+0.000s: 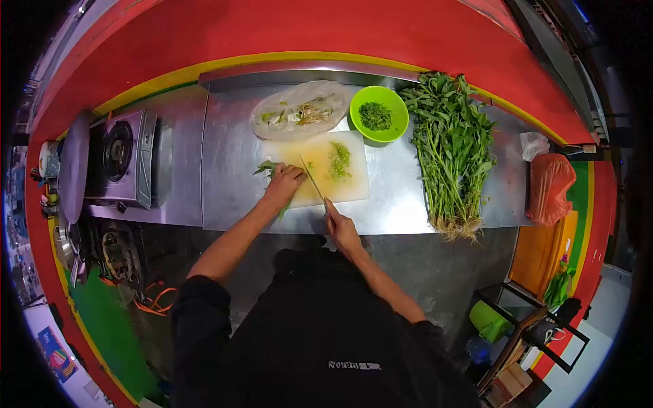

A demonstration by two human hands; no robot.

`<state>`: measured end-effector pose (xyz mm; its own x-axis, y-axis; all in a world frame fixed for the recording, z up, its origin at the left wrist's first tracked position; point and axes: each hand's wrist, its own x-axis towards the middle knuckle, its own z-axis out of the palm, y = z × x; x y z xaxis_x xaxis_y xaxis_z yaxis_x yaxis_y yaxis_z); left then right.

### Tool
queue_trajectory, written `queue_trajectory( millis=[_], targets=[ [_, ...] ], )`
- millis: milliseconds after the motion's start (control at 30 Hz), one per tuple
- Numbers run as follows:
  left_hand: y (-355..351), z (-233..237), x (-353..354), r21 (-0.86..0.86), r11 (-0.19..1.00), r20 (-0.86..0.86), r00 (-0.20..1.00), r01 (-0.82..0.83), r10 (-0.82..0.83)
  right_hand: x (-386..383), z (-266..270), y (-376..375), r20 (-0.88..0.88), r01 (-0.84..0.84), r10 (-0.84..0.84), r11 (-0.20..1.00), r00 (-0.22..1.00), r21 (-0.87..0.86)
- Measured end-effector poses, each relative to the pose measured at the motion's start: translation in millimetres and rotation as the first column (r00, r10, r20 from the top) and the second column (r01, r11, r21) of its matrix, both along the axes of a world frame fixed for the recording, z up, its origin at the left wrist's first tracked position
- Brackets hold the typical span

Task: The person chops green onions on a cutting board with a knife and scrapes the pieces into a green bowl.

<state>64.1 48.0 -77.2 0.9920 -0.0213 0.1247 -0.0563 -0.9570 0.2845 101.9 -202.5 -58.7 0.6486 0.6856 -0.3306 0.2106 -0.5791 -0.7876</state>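
On the white cutting board (354,187), my left hand (284,185) is closed on green leafy stems (266,166) that stick out on its left side. My right hand (340,226) grips the handle of a knife (313,178), whose blade lies slantwise over the board just right of my left fingers. A heap of chopped greens (339,161) rests on the board right of the blade. Behind the board are a clear plastic bag (275,105) with plant scraps in it and a green bowl (401,121) holding finely chopped greens (375,116).
A large bunch of leafy stems with roots (449,149) lies on the metal counter (231,149) at right. Beyond it sit a red plastic bag (549,189) and a small clear bag (534,145). A gas stove (122,160) stands at left.
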Motion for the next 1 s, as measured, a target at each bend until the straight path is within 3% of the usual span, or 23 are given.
queue_trajectory(
  millis=[100,167,567,633,700,767,800,1000],
  targets=[
    [1.2,-2.7,-0.9,-0.047,0.999,0.077,0.997,0.012,-0.008,-3.4,0.9,-1.0,0.036,0.009,-0.014,0.992,0.999,0.128],
    [0.8,-4.5,-1.1,-0.067,0.998,0.072,0.997,0.005,0.000,-4.8,2.8,-2.4,-0.043,0.036,-0.031,0.993,0.999,0.112],
    [-4.4,2.5,1.5,-0.050,0.999,0.062,0.998,-0.014,0.017,1.9,-14.3,16.2,0.195,-0.031,0.024,0.999,0.981,0.031],
    [-2.3,-0.7,1.7,-0.021,1.000,0.033,0.999,-0.017,0.018,5.0,-15.1,15.1,-0.038,-0.014,0.019,0.993,0.999,0.115],
    [0.7,-2.1,1.9,-0.037,0.999,0.077,0.997,-0.018,0.021,2.6,-9.5,14.3,0.006,-0.006,0.005,0.991,1.000,0.136],
    [-0.9,-3.1,0.9,-0.074,0.997,0.077,0.997,-0.026,0.031,2.9,2.3,7.9,-0.086,0.018,-0.003,0.985,0.996,0.174],
    [-0.4,-3.7,1.0,-0.044,0.999,0.024,0.999,-0.028,0.029,1.9,1.6,6.3,-0.001,0.001,-0.001,0.988,1.000,0.154],
    [-1.1,-1.4,0.6,-0.094,0.995,0.079,0.996,-0.033,0.040,-3.0,-0.8,5.1,0.010,0.008,-0.009,0.992,1.000,0.123]
  ],
)
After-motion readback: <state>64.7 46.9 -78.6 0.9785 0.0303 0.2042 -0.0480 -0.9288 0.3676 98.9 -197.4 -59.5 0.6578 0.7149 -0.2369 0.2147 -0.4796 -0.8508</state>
